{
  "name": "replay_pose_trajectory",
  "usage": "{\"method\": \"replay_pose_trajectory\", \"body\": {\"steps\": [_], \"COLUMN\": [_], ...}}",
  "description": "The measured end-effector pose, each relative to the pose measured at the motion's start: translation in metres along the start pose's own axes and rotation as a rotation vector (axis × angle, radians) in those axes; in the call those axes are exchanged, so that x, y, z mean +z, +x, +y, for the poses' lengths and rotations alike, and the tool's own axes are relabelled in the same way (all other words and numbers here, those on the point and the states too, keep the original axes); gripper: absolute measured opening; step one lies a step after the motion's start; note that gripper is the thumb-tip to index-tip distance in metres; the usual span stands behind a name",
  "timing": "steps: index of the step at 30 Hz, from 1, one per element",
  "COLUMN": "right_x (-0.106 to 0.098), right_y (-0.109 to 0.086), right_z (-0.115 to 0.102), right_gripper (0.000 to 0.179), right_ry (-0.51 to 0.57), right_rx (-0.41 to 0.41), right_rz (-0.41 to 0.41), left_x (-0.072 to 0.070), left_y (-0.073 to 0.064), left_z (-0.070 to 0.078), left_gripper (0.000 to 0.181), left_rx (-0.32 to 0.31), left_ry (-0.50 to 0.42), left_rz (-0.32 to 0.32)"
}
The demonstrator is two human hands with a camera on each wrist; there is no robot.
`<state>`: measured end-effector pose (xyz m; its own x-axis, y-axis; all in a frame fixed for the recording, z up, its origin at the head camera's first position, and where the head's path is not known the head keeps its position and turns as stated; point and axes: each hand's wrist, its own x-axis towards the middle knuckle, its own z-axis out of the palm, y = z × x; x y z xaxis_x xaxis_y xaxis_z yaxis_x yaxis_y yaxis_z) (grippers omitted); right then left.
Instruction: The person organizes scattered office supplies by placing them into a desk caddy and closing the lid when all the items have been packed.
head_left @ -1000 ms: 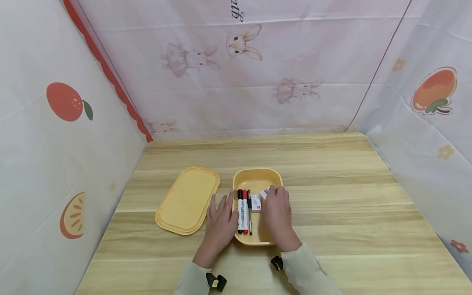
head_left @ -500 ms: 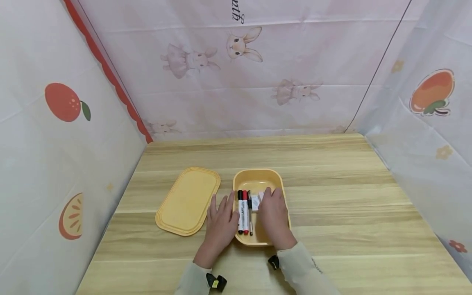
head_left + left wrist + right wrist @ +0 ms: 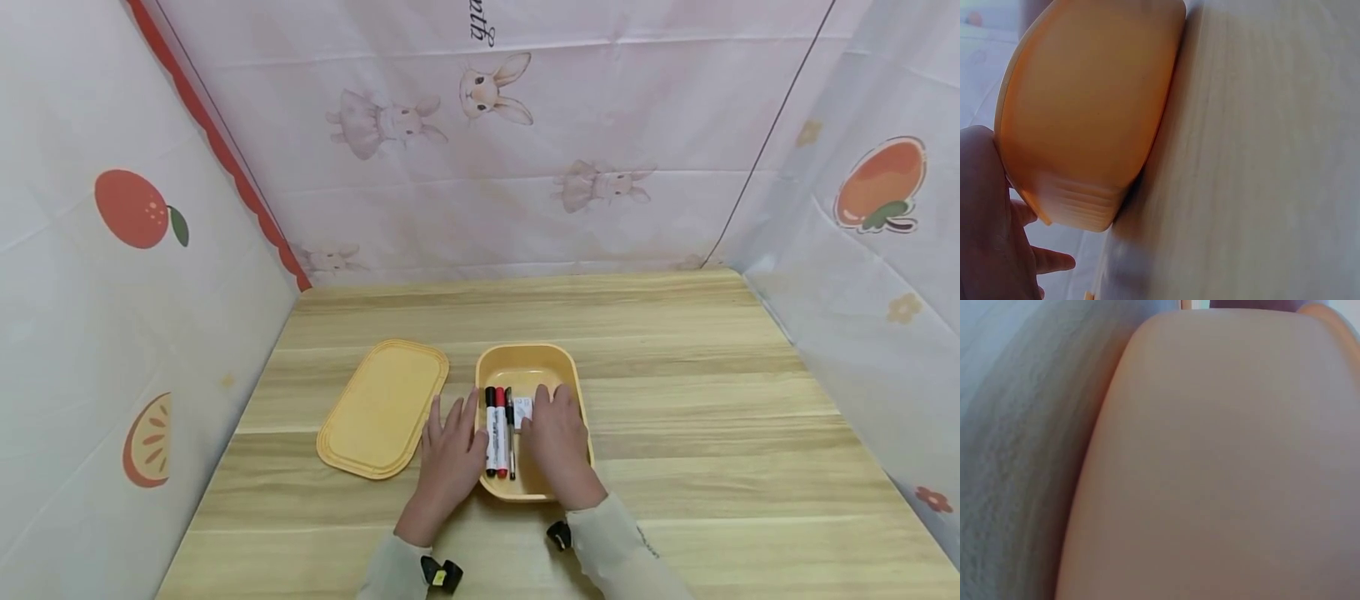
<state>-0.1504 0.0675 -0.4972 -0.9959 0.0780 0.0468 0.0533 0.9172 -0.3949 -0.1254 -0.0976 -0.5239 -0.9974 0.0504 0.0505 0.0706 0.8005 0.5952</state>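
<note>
A yellow plastic box (image 3: 525,357) stands uncovered on the table. Along its left side lie a black marker (image 3: 491,433), a red marker (image 3: 501,433) and a slim black-capped pen (image 3: 512,433), side by side. Right of the pen sits a small white printed block (image 3: 522,410), partly covered by my right hand (image 3: 557,442). That hand reaches down into the box, fingertips low; whether it still holds the small pale piece seen earlier, I cannot tell. My left hand (image 3: 450,467) rests at the box's left rim with fingers extended. In the left wrist view, the box's outer wall (image 3: 1091,94) shows beside it.
A flat yellow lid (image 3: 382,408) lies on the wooden table (image 3: 675,375), left of the box and close to my left fingers. Printed cloth walls (image 3: 420,225) stand behind the table and on both sides.
My right hand has moved slightly left within the box, toward the white block. The pale piece at its fingertips has gone out of sight under the hand. My left hand stays in place.
</note>
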Motion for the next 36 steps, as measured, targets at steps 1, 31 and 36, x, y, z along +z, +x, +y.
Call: {"method": "replay_pose_trajectory", "body": {"steps": [1,31,36], "right_x": [0.000,-0.019,-0.011], "right_y": [0.000,-0.017,-0.027], "right_z": [0.000,-0.039,-0.065], "right_gripper": [0.044,0.052,0.044], "right_ry": [0.003,0.025,0.030], "right_rx": [-0.001,-0.197,-0.284], "right_rz": [0.001,0.112,0.164], "left_x": [0.001,-0.016,-0.041], "left_y": [0.000,0.004,0.013], "left_z": [0.000,-0.012,-0.029], "left_gripper": [0.061,0.048,0.046], "left_rx": [0.002,0.099,0.096], "left_ry": [0.004,0.008,0.073], "left_rz": [0.000,0.184,0.281]}}
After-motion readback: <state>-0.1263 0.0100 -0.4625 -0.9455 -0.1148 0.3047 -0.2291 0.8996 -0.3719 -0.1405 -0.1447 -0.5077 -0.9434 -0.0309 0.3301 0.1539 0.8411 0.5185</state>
